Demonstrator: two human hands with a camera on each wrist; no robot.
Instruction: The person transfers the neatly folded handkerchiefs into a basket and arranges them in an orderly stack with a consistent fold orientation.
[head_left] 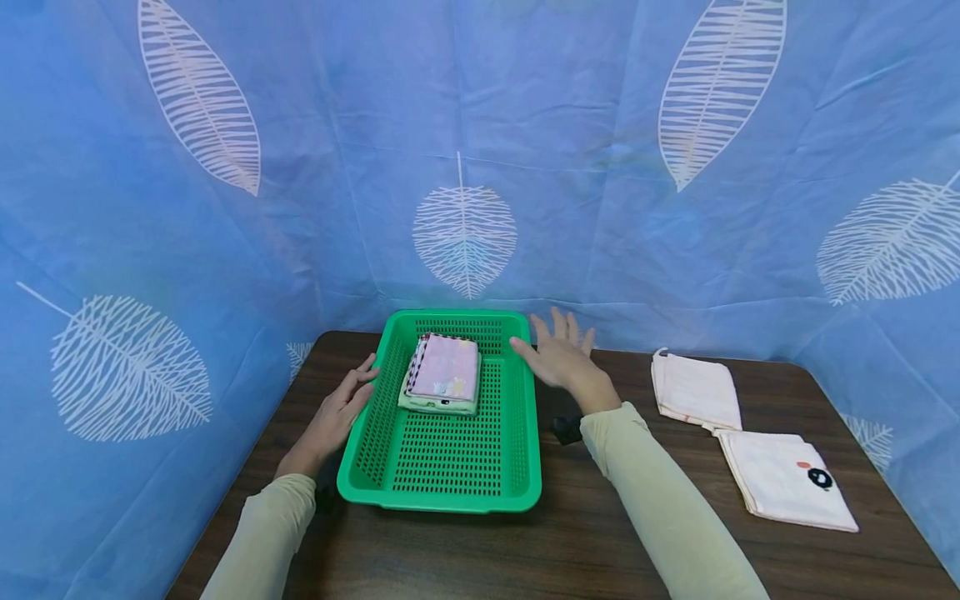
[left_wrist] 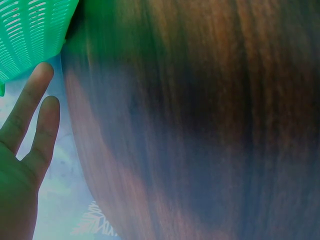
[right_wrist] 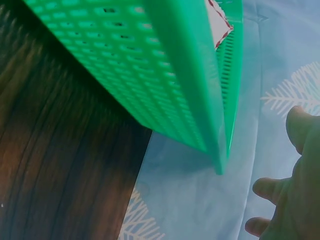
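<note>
A green plastic basket (head_left: 442, 500) with slotted walls stands on the table. Inside, toward its far left, lies a small stack of folded cloths, a pink towel (head_left: 446, 367) with a checkered edge over a pale green one (head_left: 442, 407). My left hand (head_left: 337, 417) is beside the basket's left wall, fingers extended; whether they touch it I cannot tell. On the far right side, my right hand (head_left: 558, 354) is raised with fingers spread and holds nothing. In the right wrist view, a gap separates those fingers from the basket's rim (right_wrist: 200, 100).
To the right, a folded pale pink towel (head_left: 697, 392) with a loop lies on the dark wooden table (head_left: 600, 517). A folded white towel (head_left: 787, 479) with a black and orange motif adjoins it. Blue leaf-patterned cloth (head_left: 555, 233) hangs behind and at both sides.
</note>
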